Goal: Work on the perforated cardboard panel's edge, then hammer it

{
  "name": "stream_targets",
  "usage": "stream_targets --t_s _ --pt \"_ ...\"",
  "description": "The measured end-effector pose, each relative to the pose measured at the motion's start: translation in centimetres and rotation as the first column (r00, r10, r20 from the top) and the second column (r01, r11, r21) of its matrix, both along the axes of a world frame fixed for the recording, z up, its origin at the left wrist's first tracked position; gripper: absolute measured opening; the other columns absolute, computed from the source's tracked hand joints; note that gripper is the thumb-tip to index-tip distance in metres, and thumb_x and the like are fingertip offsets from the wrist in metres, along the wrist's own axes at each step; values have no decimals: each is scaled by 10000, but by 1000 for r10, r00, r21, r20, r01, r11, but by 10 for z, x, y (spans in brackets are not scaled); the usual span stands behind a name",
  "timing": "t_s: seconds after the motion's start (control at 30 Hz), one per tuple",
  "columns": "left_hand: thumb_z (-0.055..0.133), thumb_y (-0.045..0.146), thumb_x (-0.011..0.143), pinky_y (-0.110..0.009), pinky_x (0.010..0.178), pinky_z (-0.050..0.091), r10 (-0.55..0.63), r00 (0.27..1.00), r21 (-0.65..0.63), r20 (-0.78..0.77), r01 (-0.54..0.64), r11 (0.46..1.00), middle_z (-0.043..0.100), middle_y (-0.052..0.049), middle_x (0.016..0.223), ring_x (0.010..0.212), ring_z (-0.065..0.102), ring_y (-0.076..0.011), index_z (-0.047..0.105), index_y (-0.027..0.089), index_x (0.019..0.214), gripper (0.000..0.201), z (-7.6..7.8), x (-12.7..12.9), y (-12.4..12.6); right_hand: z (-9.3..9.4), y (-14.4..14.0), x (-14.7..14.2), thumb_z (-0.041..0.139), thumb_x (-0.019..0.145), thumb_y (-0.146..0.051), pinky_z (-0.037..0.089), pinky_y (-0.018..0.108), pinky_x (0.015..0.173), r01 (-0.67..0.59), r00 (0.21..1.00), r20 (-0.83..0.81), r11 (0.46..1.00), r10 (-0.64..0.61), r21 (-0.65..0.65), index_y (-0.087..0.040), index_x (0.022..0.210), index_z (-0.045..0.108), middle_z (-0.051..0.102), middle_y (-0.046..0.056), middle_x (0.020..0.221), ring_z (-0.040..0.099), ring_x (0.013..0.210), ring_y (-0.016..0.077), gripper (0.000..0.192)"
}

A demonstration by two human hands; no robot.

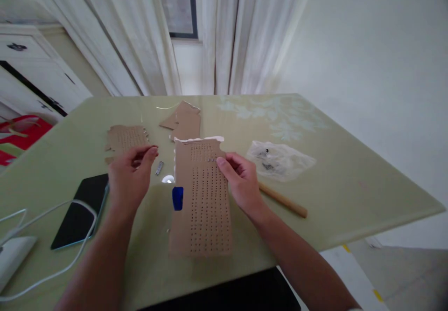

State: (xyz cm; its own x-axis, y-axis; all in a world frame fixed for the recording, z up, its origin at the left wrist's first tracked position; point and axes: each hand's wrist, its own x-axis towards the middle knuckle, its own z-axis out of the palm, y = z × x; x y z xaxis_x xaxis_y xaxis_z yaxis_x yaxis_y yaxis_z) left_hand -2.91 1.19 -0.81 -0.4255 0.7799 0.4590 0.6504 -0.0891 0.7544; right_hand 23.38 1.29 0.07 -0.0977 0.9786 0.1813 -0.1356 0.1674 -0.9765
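Two hands [131, 173] [243, 180], two perforated cardboard sheets [210, 208] [128, 136], one wooden stick [283, 200], one plastic bag [290, 162], perhaps three pins [159, 168]

The single head-worn camera looks forward and steeply down across the table [343, 180] from its near side, facing the curtains [115, 36] beyond. The left hand [130, 176] and right hand [241, 180] sit close, mid-view; the wide angle also takes in the wall [374, 68] at right.
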Motion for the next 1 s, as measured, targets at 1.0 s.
stream_targets --t_s 1.0 --pt "706 453 916 -374 660 611 -471 881 127 -27 471 873 726 -17 755 692 676 -220 719 257 828 215 -6 27 -11 2 -6 3 904 860 -502 524 271 659 -221 947 -261 969 186 -113 -233 884 809 766 0 828 662 697 144 286"
